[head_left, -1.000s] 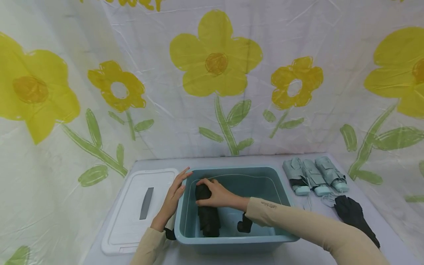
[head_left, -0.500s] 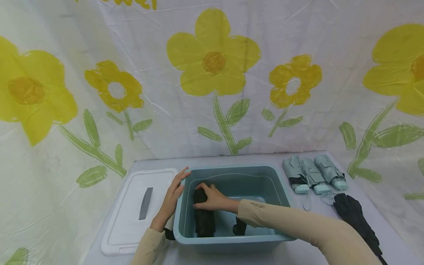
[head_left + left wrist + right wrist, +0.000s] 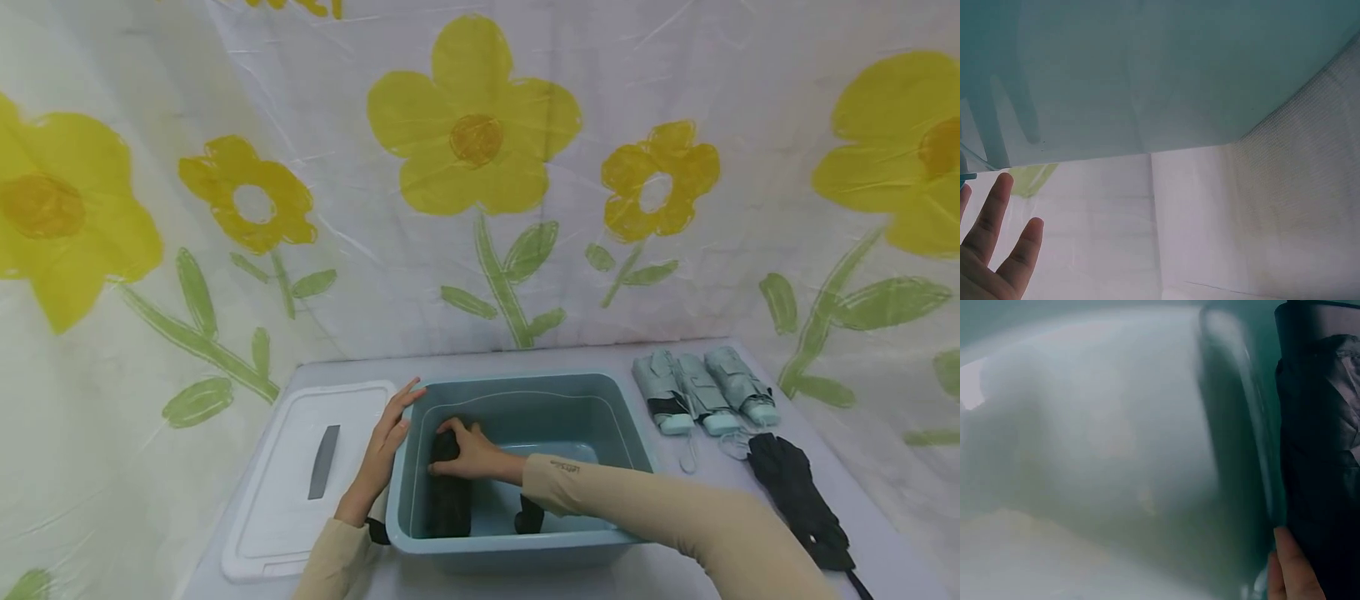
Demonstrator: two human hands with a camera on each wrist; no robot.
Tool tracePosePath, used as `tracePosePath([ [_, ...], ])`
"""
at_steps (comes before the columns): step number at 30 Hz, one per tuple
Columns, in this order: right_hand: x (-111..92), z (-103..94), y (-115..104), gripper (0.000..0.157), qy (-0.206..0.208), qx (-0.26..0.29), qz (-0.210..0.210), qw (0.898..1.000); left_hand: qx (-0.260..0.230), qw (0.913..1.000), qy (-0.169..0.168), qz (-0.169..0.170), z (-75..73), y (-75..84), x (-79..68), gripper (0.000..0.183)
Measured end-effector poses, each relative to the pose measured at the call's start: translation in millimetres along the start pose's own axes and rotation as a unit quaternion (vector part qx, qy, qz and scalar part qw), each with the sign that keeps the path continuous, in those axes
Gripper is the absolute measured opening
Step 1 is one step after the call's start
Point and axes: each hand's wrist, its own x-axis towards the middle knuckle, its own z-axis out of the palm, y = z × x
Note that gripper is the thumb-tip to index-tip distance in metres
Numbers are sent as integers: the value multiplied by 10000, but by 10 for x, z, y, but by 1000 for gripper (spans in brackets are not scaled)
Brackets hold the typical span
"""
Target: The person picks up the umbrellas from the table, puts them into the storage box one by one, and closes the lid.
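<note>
Head view: lid beside the left hand, pale umbrellas right of the right hand, which pinches a black umbrella inside the bin; left fingers, straight, touch its rim.

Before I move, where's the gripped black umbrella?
In the head view, the black umbrella is inside the bin at left, gripped by the right hand.

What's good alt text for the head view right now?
A person's right hand grips a black folded umbrella inside a blue bin; the left hand is at the bin's left rim. Three pale umbrellas and a second black umbrella lie right, a white lid left.
</note>
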Motion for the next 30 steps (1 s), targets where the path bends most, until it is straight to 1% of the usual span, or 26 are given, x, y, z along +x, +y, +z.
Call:
tracePosePath([
  [1,5,9,-2,57,10,-4,11,10000,8,10000,-3,-1,-4,49,4,43],
  [4,5,35,0,57,-4,29,23,10000,20,10000,22,-23,-7,45,0,43],
  [12,-22,90,10,54,-193,135,270,9994,-63,9999,26,-81,-3,62,-6,43],
  [18,-21,102,41,55,-267,55,273,9993,-62,9999,51,-87,11,94,-6,43],
  [26,-16,106,21,39,-186,16,196,9996,-87,9999,9,-83,12,122,1,43],
  [28,-5,81,3,38,-295,7,248,9993,-75,9999,0,-77,8,117,2,43],
  [30,11,41,-22,39,-499,-100,330,9982,-58,10000,-3,-72,4,109,2,43],
])
